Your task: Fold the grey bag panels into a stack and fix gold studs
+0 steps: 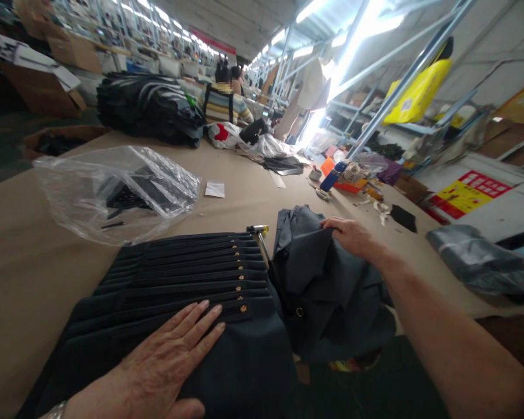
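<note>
My left hand [166, 361] lies flat, fingers stretched out, on the nearest piece of a fanned stack of dark cloth pieces [183, 273], each with a small gold stud near its right end. My right hand [351, 235] is closed on the edge of a loose pile of dark grey garments [323, 285] to the right of the stack. A small hammer [258, 231] with a yellow tip lies between stack and pile, its handle running under the cloth.
A clear plastic bag [117, 192] holding dark parts lies on the brown table [26, 262] at the left. A white slip [214, 189], small tools and scraps [344, 177] lie further back. Black bundles [148, 107] and a seated person [225, 99] are at the far end.
</note>
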The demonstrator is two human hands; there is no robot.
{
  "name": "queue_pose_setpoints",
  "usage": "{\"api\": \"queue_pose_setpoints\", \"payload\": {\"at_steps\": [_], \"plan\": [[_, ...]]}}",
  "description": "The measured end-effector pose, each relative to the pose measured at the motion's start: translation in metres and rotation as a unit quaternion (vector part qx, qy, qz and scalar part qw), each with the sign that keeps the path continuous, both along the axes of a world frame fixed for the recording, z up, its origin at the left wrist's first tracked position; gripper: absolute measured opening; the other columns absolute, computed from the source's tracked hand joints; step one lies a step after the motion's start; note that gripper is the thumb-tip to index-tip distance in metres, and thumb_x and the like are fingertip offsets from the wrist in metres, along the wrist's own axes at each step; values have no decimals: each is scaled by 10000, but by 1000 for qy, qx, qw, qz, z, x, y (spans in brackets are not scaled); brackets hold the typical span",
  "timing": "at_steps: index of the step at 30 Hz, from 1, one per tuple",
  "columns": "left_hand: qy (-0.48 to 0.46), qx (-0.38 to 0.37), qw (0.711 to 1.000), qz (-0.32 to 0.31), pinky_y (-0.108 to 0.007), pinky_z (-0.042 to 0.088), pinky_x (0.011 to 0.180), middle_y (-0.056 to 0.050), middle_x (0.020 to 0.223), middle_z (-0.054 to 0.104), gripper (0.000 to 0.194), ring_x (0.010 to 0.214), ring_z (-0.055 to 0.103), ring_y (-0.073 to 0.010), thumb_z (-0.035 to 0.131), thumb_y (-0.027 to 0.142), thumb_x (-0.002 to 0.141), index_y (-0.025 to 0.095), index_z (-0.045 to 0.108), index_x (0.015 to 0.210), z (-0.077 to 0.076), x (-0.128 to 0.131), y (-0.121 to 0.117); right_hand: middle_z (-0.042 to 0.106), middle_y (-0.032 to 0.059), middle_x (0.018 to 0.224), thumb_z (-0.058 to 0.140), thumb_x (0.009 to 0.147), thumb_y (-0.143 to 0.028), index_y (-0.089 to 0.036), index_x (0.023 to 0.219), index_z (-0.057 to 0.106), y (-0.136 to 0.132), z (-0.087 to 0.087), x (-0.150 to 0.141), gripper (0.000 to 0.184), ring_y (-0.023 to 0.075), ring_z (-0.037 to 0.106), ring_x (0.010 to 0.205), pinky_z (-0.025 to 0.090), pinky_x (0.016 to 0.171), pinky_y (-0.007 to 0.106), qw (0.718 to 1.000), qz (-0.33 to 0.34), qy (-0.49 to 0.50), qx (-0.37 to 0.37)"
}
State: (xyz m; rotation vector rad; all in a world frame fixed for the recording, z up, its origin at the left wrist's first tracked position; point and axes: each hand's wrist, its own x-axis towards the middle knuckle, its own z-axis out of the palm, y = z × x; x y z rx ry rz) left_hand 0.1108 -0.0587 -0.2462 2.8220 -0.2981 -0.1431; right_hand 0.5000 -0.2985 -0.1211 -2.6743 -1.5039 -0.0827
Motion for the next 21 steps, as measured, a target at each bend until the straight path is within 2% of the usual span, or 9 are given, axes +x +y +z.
{"api": "queue_pose_setpoints", "payload": {"at_steps": [2,5,7,9,12,14,16,19,21], "plan": [[-16,-5,1000,1,-506,315,1104,-44,1533,146,893,1392,199,-338,628,467,765,335,103,1475,-1,0,1,686,38,1030,403,811,-144,-187,1003,668,-18,23,-5,331,205,630,949,469,874,289,999,-29,-11,11],[-47,-8,999,3,-486,337,1098,-38,1531,172,919,1384,234,-339,647,465,751,337,99,1478,-5,-1,1,702,59,927,399,805,-198,-192,907,688,-67,42,-4,307,247,650,872,485,793,337,995,-74,-50,-50],[-62,-2,998,3,-476,355,1089,-37,1527,194,917,1377,260,-340,641,493,755,341,100,1480,-9,-1,2,704,81,918,423,788,-206,-186,885,696,-104,42,0,291,276,655,866,487,799,372,987,-112,-60,-102],[-72,0,997,1,-468,359,1087,-30,1529,203,905,1373,275,-338,628,529,760,349,112,1481,-15,-2,2,705,93,923,449,778,-198,-182,884,705,-137,36,4,278,290,657,870,493,813,390,978,-150,-47,-140],[-83,-5,997,9,-462,331,1106,-8,1541,178,887,1380,266,-336,619,559,760,360,141,1479,-27,-5,4,709,85,925,479,745,-122,-186,886,721,-164,23,9,287,270,659,876,510,801,361,964,-194,3,-183],[-85,-4,996,18,-465,307,1119,4,1549,155,874,1387,246,-339,619,551,763,362,155,1478,-33,-8,5,712,85,918,471,716,-53,-179,902,729,-162,18,11,343,252,663,864,516,774,330,955,-220,14,-200],[-82,0,996,21,-464,296,1124,10,1552,143,869,1391,238,-338,623,537,763,365,158,1478,-37,-10,6,708,95,958,443,754,-39,-174,961,726,-146,15,14,376,242,662,879,511,782,321,954,-227,-1,-194],[-89,9,996,18,-453,308,1117,5,1551,151,868,1389,246,-332,612,558,765,359,159,1479,-36,-9,5,682,91,1062,401,878,-111,-178,1060,697,-106,6,20,354,223,638,964,482,872,311,972,-165,-31,-163],[-104,27,994,8,-446,329,1103,-11,1546,174,879,1383,263,-330,606,572,763,344,156,1483,-32,-6,4,661,89,1105,415,912,-140,-165,1103,676,-81,-7,28,325,204,621,991,461,909,286,982,-109,-47,-148]]}}
